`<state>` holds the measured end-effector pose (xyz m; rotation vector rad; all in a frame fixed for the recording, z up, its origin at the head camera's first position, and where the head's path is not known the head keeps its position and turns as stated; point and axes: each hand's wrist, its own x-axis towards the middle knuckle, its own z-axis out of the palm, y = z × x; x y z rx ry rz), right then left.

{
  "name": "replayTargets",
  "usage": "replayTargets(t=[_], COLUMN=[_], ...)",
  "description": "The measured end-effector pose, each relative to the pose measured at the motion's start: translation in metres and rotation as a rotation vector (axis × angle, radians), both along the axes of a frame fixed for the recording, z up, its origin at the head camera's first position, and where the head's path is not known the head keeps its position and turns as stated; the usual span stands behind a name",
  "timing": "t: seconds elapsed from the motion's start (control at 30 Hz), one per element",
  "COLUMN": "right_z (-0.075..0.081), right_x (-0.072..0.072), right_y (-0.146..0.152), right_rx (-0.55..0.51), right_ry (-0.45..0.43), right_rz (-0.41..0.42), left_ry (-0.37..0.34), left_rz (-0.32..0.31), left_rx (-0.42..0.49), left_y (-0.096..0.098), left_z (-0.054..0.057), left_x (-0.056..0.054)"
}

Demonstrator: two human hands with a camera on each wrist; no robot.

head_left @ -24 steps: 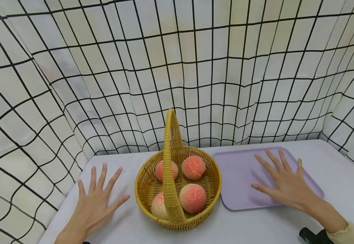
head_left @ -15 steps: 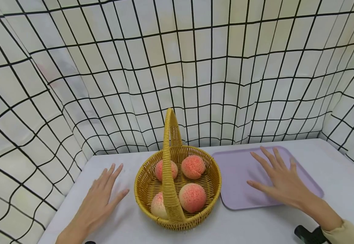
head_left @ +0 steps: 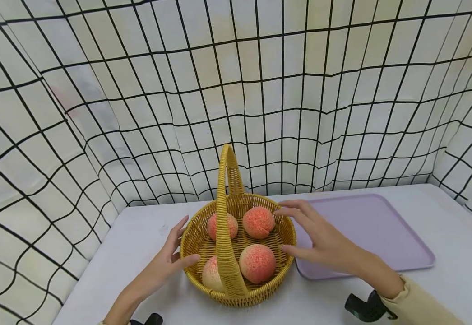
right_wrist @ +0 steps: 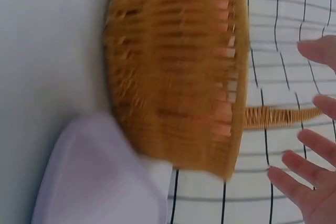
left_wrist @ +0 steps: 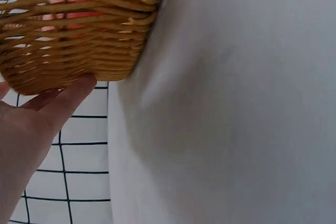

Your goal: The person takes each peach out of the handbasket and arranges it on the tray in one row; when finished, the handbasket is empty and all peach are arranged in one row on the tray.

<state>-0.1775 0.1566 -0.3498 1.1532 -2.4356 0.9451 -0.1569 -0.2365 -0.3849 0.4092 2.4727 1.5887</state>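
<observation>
A round yellow wicker basket with a tall arched handle stands mid-table in the head view, holding several pink and cream peaches. At its left rim is my left hand; the thumb lies near the rim's top, and in the left wrist view the fairly straight fingers touch the woven side. My right hand hovers over the right rim with fingers spread. The right wrist view shows those fingers apart from the basket wall. Part of one peach is hidden behind the handle.
A lilac tray lies flat to the right of the basket, partly beneath my right forearm. White cloth covers the table. Walls of white sheet with black netting enclose the back and sides.
Both hands have moved inward from either side to the basket's rims. The right hand has left its place above the tray. The basket and peaches have stayed put.
</observation>
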Motion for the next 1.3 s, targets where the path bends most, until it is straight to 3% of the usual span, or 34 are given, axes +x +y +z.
replayTargets(t=[0.23, 0.57, 0.83, 1.0, 1.13, 1.3], right_z=[0.001, -0.009, -0.008, -0.005, -0.007, -0.01], right_x=[-0.004, -0.015, -0.022, -0.023, -0.023, -0.023], right_y=[-0.033, -0.056, -0.07, -0.072, -0.071, -0.064], right_rx=[0.051, 0.138, 0.295, 0.353, 0.337, 0.214], right_ry=[-0.197, -0.355, -0.371, -0.396, -0.385, -0.358], right_rz=[0.191, 0.296, 0.359, 0.345, 0.338, 0.31], left_ry=[-0.036, -0.025, -0.009, 0.002, -0.003, -0.022], left_rz=[-0.045, -0.038, -0.034, -0.041, -0.042, -0.038], left_rx=[-0.05, -0.091, -0.093, -0.097, -0.095, -0.092], left_y=[0.003, 0.001, -0.003, -0.001, 0.001, 0.002], left_z=[-0.005, -0.003, -0.002, -0.002, -0.004, -0.006], left_x=[-0.004, -0.006, -0.004, -0.005, -0.007, -0.009])
